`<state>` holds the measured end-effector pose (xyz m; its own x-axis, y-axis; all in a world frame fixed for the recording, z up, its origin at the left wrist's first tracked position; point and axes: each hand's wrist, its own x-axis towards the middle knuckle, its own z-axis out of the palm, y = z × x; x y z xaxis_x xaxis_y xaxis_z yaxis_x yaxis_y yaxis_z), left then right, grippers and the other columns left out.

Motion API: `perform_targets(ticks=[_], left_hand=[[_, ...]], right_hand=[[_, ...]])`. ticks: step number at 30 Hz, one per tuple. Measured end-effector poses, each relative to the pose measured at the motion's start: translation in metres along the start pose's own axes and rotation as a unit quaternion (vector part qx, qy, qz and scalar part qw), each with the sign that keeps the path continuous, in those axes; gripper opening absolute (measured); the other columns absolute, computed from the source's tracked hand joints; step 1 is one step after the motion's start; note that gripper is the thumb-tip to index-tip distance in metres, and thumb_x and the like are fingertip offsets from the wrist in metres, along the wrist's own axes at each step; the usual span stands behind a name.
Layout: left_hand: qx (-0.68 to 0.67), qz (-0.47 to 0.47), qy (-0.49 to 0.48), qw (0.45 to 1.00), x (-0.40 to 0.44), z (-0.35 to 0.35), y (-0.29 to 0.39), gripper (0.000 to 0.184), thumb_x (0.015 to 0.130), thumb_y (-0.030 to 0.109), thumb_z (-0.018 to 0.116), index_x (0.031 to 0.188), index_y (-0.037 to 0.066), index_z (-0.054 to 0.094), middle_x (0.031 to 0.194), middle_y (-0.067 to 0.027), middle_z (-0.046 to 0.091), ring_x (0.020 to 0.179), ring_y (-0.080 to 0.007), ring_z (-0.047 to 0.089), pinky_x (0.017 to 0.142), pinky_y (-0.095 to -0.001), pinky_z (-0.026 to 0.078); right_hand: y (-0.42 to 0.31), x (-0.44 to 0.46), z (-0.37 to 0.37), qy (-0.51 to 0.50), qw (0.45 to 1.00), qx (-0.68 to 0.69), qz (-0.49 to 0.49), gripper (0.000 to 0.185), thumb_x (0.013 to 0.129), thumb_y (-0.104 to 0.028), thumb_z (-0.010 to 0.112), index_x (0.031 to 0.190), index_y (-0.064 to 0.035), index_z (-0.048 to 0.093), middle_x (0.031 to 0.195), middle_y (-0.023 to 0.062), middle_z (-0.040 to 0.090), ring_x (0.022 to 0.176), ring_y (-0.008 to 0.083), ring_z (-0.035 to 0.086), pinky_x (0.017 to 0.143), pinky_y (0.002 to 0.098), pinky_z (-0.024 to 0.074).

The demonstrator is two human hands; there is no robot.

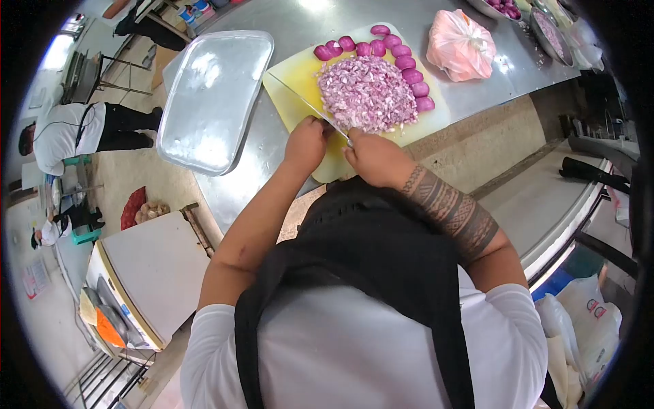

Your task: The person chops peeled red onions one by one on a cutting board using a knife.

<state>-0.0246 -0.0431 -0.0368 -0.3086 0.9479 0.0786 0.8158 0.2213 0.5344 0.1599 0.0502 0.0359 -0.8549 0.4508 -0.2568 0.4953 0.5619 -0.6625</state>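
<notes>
My right hand (378, 158) is closed round the handle of a knife (308, 104), whose blade slants up and left across the board. Close beside it, my left hand (306, 144) has its fingers curled at the board's near edge, by the blade. What those fingers hold is hidden. A wide heap of chopped red onion (368, 92) covers the middle of the yellowed white cutting board (289, 102). Peeled onion halves (408, 62) line the heap's far and right sides.
A clear plastic lid or tray (214, 102) lies left of the board on the metal table (248, 146). A tied plastic bag (461, 45) sits at the right, with bowls of onion (501, 8) beyond. One person (75, 133) stands bent over at the far left.
</notes>
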Motion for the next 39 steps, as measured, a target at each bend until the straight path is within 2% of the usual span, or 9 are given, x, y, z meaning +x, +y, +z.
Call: perform_targets(ticks=[8,11,14,20,24,29,32,36,39], left_hand=[[0.005,-0.025,0.006,1.0,-0.005,0.001,-0.003,0.015,0.09,0.013,0.07,0.101,0.002,0.073,0.095,-0.0202,0.068,0.093,-0.0405,0.068,0.083,-0.0501,0.055],[0.002,-0.024,0.013,1.0,-0.006,0.002,-0.005,0.015,0.09,0.013,0.071,0.099,0.003,0.074,0.094,-0.0196,0.068,0.093,-0.0401,0.068,0.082,-0.0498,0.055],[0.004,-0.041,0.011,0.999,-0.005,0.003,-0.003,0.015,0.089,0.014,0.072,0.098,0.003,0.074,0.095,-0.0191,0.068,0.093,-0.04,0.068,0.082,-0.0497,0.055],[-0.004,-0.041,0.006,0.999,-0.006,0.003,-0.007,0.017,0.088,0.017,0.072,0.097,0.003,0.074,0.096,-0.0184,0.068,0.093,-0.0394,0.068,0.082,-0.0491,0.055],[0.004,-0.045,-0.012,0.999,-0.009,-0.001,-0.01,0.016,0.088,0.019,0.073,0.096,0.005,0.075,0.097,-0.0169,0.069,0.094,-0.0384,0.068,0.083,-0.0489,0.055],[0.012,-0.046,-0.054,0.997,-0.01,-0.011,-0.01,0.019,0.088,0.021,0.073,0.098,0.005,0.076,0.099,-0.0159,0.069,0.095,-0.0378,0.069,0.084,-0.0482,0.055],[0.017,-0.026,-0.064,0.997,-0.015,-0.011,-0.019,0.022,0.089,0.023,0.073,0.099,0.005,0.076,0.099,-0.0159,0.069,0.096,-0.0376,0.069,0.085,-0.0475,0.055],[0.025,-0.038,-0.079,0.996,-0.016,-0.019,-0.016,0.024,0.092,0.026,0.072,0.1,0.004,0.076,0.103,-0.0161,0.07,0.097,-0.0369,0.069,0.086,-0.0468,0.055],[0.002,-0.082,0.063,0.995,-0.025,-0.047,-0.022,0.021,0.093,0.023,0.072,0.101,0.004,0.076,0.104,-0.0163,0.072,0.095,-0.0368,0.07,0.085,-0.0449,0.056]], right_hand=[[-0.013,-0.002,-0.009,-0.016,1.0,-0.004,-0.014,0.036,0.104,-0.028,0.054,0.113,0.0062,0.055,0.1,0.0313,0.069,0.1,0.0485,0.067,0.089,0.0571,0.0515],[0.006,0.009,0.011,-0.006,1.0,0.005,-0.009,0.036,0.104,-0.029,0.054,0.112,0.0062,0.055,0.101,0.0319,0.069,0.1,0.0489,0.067,0.089,0.057,0.0514],[-0.008,0.008,-0.012,-0.03,0.999,0.009,-0.025,0.036,0.104,-0.029,0.054,0.112,0.0064,0.055,0.103,0.0325,0.068,0.1,0.0495,0.067,0.09,0.057,0.0512],[0.003,0.019,-0.004,-0.038,0.999,0.017,-0.029,0.037,0.104,-0.029,0.055,0.112,0.0078,0.055,0.102,0.0345,0.067,0.1,0.0516,0.066,0.089,0.0578,0.0504],[0.004,0.018,-0.001,-0.033,0.997,0.066,-0.034,0.038,0.104,-0.03,0.055,0.112,0.0079,0.055,0.102,0.0351,0.067,0.102,0.0523,0.065,0.09,0.0579,0.0496],[-0.004,0.019,-0.015,-0.055,0.996,0.053,-0.043,0.039,0.104,-0.03,0.056,0.113,0.0077,0.056,0.102,0.0348,0.067,0.103,0.0527,0.064,0.09,0.0575,0.0495],[0.012,0.02,0.015,-0.011,0.994,0.097,-0.048,0.039,0.103,-0.03,0.057,0.113,0.0081,0.057,0.103,0.0341,0.067,0.101,0.0525,0.065,0.089,0.0574,0.05],[0.016,0.03,-0.003,-0.052,0.992,0.105,-0.045,0.038,0.102,-0.029,0.058,0.113,0.0069,0.058,0.099,0.0322,0.068,0.1,0.0509,0.066,0.087,0.0577,0.0502],[0.022,0.011,-0.028,-0.07,0.99,0.087,-0.091,0.039,0.103,-0.033,0.058,0.114,0.0043,0.061,0.095,0.0303,0.069,0.096,0.0492,0.067,0.084,0.056,0.0511]])
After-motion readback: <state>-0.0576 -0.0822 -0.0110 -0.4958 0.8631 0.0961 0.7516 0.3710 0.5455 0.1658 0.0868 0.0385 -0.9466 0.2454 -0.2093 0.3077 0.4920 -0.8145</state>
